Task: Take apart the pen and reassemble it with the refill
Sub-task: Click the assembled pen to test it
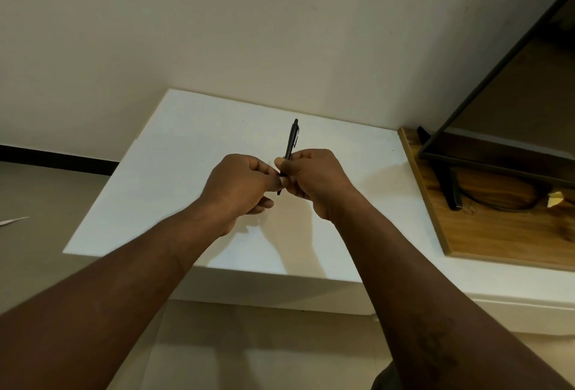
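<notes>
Pen [292, 140], slim, black and cylindrical, is gripped by right hand [314, 179] while left hand [241, 186] pinches its lower end.

Bare left hand [245, 184] and right hand [314, 178]; dark smudged marking [435, 349] on right forearm [401, 265].

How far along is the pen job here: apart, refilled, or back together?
Done: nothing visibly; the pen looks whole, clip end up, and no loose parts show on the white table. In hand: the right hand grips its middle, the left hand pinches the lower end, seemingly to twist it. Left: probably every step, though a whole pen could also mean just reassembled.
</notes>
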`<action>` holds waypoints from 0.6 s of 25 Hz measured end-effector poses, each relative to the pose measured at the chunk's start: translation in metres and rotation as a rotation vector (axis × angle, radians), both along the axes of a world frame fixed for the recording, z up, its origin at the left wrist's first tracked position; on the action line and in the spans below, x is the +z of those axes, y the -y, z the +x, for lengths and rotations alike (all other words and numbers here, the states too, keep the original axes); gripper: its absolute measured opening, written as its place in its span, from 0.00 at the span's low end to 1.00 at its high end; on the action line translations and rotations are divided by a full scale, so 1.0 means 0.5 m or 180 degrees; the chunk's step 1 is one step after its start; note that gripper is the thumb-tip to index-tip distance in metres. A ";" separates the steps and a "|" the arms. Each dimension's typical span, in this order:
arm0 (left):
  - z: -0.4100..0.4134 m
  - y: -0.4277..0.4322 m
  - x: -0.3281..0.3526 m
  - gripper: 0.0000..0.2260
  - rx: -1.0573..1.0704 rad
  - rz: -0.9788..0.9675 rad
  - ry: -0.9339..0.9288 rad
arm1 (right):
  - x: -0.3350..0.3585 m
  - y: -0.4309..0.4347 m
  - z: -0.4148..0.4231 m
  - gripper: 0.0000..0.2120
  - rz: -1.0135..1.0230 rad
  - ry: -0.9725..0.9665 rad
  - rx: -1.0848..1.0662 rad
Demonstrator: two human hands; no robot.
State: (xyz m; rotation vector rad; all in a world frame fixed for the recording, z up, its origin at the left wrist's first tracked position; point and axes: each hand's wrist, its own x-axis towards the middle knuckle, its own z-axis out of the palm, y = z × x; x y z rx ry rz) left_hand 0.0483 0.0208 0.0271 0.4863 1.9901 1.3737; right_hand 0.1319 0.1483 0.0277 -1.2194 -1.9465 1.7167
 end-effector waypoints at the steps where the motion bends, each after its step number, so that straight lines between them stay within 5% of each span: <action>1: -0.003 0.001 -0.003 0.04 -0.0006 -0.0058 -0.0281 | -0.007 -0.005 0.000 0.12 0.0084 0.0090 -0.0052; 6: -0.046 0.007 -0.023 0.11 -0.0093 -0.0873 -0.1903 | -0.042 -0.015 0.000 0.12 0.0779 0.1114 0.0138; 10: -0.055 0.003 -0.048 0.26 -0.0652 -0.1412 -0.2039 | -0.061 -0.003 -0.012 0.18 0.1190 0.1557 0.0483; 15: -0.057 0.004 -0.063 0.31 -0.0925 -0.1575 -0.2093 | -0.064 -0.002 -0.013 0.16 0.1173 0.1869 0.0552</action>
